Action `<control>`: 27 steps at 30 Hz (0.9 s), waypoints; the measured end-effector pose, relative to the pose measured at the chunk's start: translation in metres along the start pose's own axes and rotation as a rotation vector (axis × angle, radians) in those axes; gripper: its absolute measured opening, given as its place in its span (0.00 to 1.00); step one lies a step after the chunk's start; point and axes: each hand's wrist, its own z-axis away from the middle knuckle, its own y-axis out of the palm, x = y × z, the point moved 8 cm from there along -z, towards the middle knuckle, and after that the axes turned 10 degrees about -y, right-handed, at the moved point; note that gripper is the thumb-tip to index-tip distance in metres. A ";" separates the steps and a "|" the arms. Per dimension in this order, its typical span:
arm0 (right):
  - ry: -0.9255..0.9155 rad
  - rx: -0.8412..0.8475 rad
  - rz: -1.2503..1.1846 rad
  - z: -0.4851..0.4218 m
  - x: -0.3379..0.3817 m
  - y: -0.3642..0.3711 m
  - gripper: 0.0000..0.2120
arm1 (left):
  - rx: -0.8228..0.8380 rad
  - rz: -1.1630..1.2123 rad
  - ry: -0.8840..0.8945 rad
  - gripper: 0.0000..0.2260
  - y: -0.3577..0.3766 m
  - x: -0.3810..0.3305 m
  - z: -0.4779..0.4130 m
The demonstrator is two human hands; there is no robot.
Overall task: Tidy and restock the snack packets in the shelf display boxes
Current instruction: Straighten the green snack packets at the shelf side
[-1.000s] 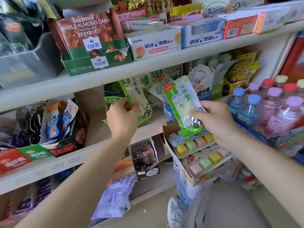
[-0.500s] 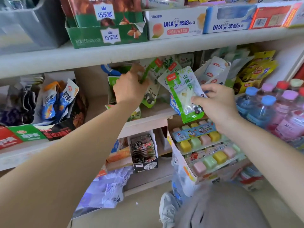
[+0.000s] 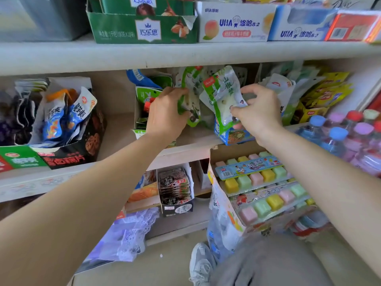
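Two hands are up at the middle shelf [image 3: 186,150], each holding a snack packet. The left hand [image 3: 165,112] is at 11 o'clock from frame centre, its fingers curled round the left edge of a green-edged packet [image 3: 191,102]. That packet is upright, slightly tilted, and held above the shelf board. At 9 o'clock of it stands a green-and-white display box [image 3: 142,96], just behind the hand.

The right hand [image 3: 257,112] is at 1 o'clock from centre. Its thumb and fingertips pinch the lower right edge of a green-and-white packet [image 3: 223,93], with the index finger arched above. This packet is upright, with its bottom over the blue display box [image 3: 233,138] at its 6 o'clock. I cannot tell whether it sits inside the box. The two packets are just beside each other, with more packets crowded behind them.

A green chocolate box [image 3: 142,29] sits on the upper shelf at 12 o'clock. Water bottles [image 3: 338,137] are at 3 o'clock. A carton of pastel candy trays [image 3: 257,178] is at 5 o'clock, below the right wrist. A black snack box [image 3: 82,145] is at 9 o'clock.
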 end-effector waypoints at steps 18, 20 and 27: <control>-0.462 0.264 0.632 -0.033 0.020 0.047 0.17 | 0.067 -0.418 0.128 0.21 0.020 0.005 0.012; -0.479 0.351 0.680 -0.031 0.018 0.057 0.23 | 0.083 -0.456 0.159 0.25 0.019 0.008 0.017; -0.585 0.532 0.798 -0.028 0.015 0.069 0.35 | 0.162 -0.427 0.209 0.25 0.016 0.017 0.022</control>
